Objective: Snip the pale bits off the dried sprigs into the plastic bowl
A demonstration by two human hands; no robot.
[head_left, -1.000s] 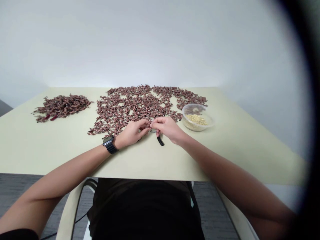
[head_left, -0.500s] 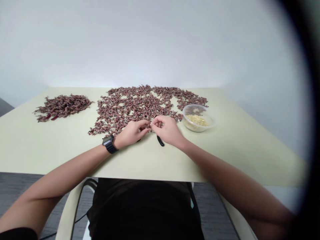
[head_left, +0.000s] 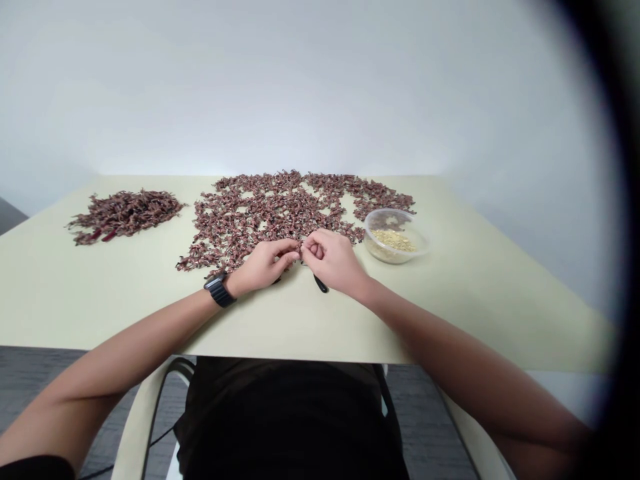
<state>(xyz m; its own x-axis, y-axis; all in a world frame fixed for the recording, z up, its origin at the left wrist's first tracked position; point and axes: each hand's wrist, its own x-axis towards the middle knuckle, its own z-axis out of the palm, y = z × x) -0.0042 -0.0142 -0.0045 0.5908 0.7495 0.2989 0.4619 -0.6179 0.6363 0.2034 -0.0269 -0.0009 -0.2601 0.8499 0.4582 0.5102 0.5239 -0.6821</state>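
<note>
My left hand [head_left: 265, 265] is closed in a pinch, thumb against forefinger, on a small reddish-brown dried piece [head_left: 299, 247] that barely shows at the fingertips. Against it come the fingertips of my right hand [head_left: 333, 259], also pinched; whatever they hold is too small to make out. A wide spread of similar reddish-brown dried pieces [head_left: 250, 220] lies just beyond both hands. Below the right hand, a black handle [head_left: 321, 285] of a tool pokes out, and the rest of that tool is hidden.
On the pale table [head_left: 300, 320], a denser pile of dark reddish dried pieces [head_left: 133, 213] sits at the left. To the right of my hands stands a clear plastic bowl [head_left: 424, 248] with yellow, seed-like bits [head_left: 393, 241] inside. A wall [head_left: 280, 87] rises behind the table.
Both hands stay pinched together at nearly the same spot. The fingertips have shifted slightly, and a pale glint formerly visible between them no longer shows.
</note>
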